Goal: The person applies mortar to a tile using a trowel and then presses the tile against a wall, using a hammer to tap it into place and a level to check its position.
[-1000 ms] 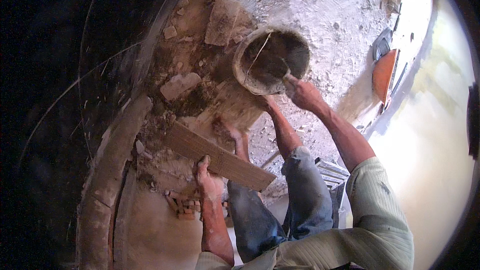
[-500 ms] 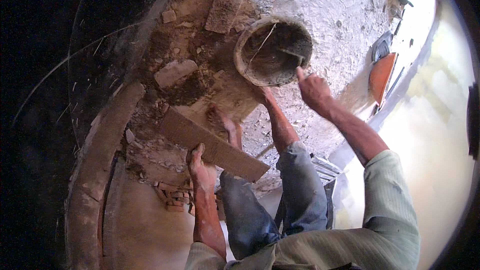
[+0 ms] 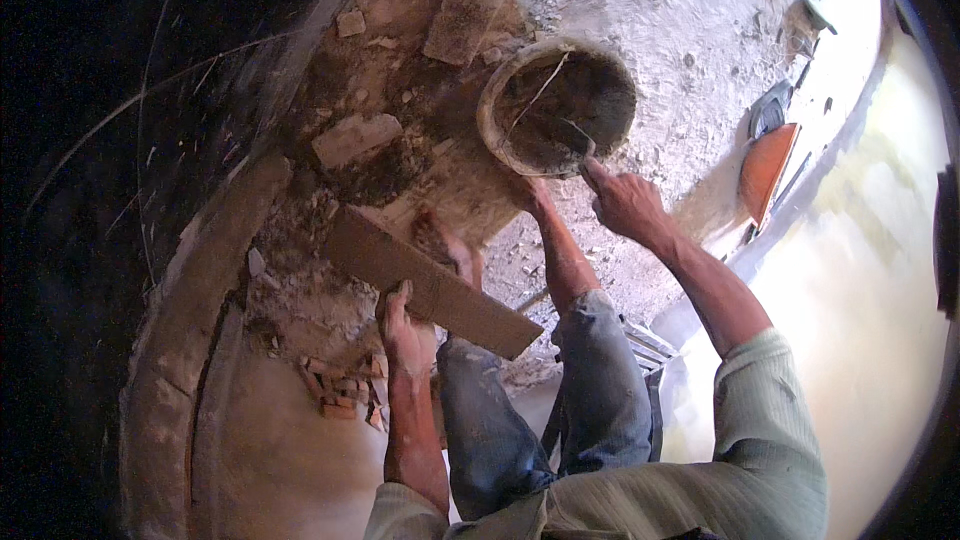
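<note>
My left hand [image 3: 408, 338] is closed on the near edge of a long, flat brown slab [image 3: 440, 282], held at a slant over my lower legs. My right hand [image 3: 630, 206] is closed round the handle of a trowel [image 3: 577, 130]. Its thin metal shank reaches over the rim into a round, mortar-crusted bucket [image 3: 489, 120], and its blade cannot be made out. Dark, wet-looking mortar [image 3: 545, 125] lies inside the bucket, with a thin pale wire handle [image 3: 540, 90] slanting across the opening. The bucket stands on the ground just beyond my bare feet [image 3: 535, 198].
Rubble and flat broken pieces [image 3: 357, 140] lie left of the bucket. Several small bricks [image 3: 340, 390] are heaped lower left, near a curved ledge [image 3: 175, 370]. An orange pan-like object [image 3: 768, 170] leans by the pale wall [image 3: 850, 240] at right.
My right hand has shifted slightly, and the trowel's shank now sits at a different angle in the bucket. My left hand keeps hold of the slab. The whole view has shifted a little.
</note>
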Demonstrator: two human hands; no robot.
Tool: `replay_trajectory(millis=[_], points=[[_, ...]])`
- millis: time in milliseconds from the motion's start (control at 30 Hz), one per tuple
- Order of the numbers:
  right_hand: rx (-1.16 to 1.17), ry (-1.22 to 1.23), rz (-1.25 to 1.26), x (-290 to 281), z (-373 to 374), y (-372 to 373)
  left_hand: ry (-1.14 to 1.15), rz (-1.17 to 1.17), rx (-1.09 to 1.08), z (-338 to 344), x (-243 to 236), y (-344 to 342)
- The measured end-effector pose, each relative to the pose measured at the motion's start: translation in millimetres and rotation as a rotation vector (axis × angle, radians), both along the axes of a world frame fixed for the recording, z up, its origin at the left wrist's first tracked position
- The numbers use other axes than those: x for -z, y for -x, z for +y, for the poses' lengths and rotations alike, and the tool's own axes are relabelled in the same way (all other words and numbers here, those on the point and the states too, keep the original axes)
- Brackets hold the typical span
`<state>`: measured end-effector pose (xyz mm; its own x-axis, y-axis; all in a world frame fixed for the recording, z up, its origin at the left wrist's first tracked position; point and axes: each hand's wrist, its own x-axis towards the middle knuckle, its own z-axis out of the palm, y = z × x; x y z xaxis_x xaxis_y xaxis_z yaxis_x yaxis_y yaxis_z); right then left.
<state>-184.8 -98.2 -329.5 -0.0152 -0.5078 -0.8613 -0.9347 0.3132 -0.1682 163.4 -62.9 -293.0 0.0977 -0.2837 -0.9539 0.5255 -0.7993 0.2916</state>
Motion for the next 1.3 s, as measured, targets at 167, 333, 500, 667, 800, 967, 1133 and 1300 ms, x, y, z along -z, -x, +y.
replay_trajectory(millis=[167, 333, 500, 667, 800, 967, 1133, 1300], points=[[0.045, 0.019, 0.051, 39.2, -12.9, 8.1, -0.009, -0.032, -0.031, -1.6, -3.7, 0.4], [0.042, 0.012, 0.156, 2.5, -20.1, 31.0, 0.016, -0.094, 0.043, -19.6, -21.2, 2.1], [0.071, 0.037, 0.06, -18.8, -12.2, 16.8, 0.042, -0.076, -0.007, -11.3, -11.5, -3.8], [0.209, 0.01, -0.086, 25.4, -9.6, 0.3, 0.06, -0.006, -0.044, -9.2, -6.4, -0.7], [0.156, 0.124, -0.021, 48.7, -11.3, 20.9, 0.071, -0.104, 0.114, -1.6, -6.1, -10.1], [0.106, 0.009, 0.136, 7.9, -11.9, 40.4, 0.068, -0.09, 0.072, -2.4, -5.1, -23.2], [-0.006, 0.173, -0.008, -15.3, -12.9, 50.1, 0.012, -0.015, -0.012, -6.9, 7.5, -21.9], [-0.089, 0.1, 0.103, 43.7, 2.6, 55.9, 0.118, -0.171, 0.281, -6.6, 18.0, -14.4]])
